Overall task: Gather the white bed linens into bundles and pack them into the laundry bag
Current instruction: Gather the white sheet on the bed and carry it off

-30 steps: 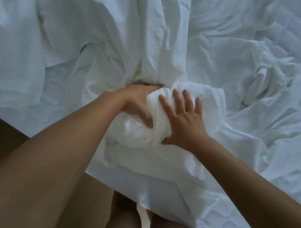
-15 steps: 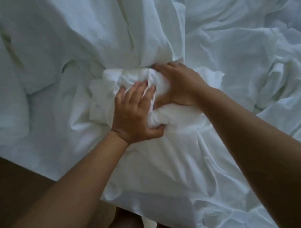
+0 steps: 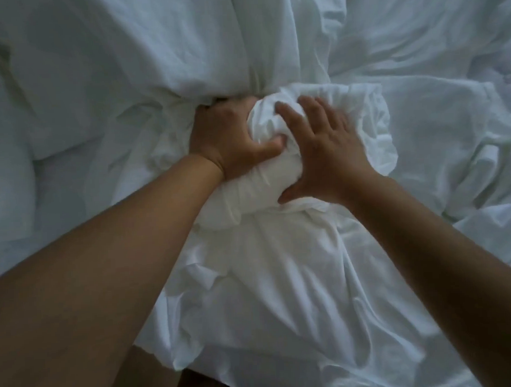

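Bundling: the person is wadding white sheet, mid-gather by my read, nothing packed yet.
Left hand (image 3: 226,136): fingers dug into the fabric at the bundle's far-left side, thumb clamped on its front.
Right hand (image 3: 325,156): fingers straight and spread, palm pressing flat on top, gripping nothing.
Bundle (image 3: 248,190): between both hands, lying on the spread bed linens (image 3: 128,67); its long axis slants from near-left to far-right.
Key relation: a taut fold (image 3: 252,63) feeds in from the far side straight into the left hand, so that hand is nearer the ungathered cloth.
Loose tail (image 3: 280,279): trails from the bundle toward the person.
Change: half a second ago the left hand lay over the front and the right was curled at the far side; the roles have swapped.
Laundry bag: not in view.
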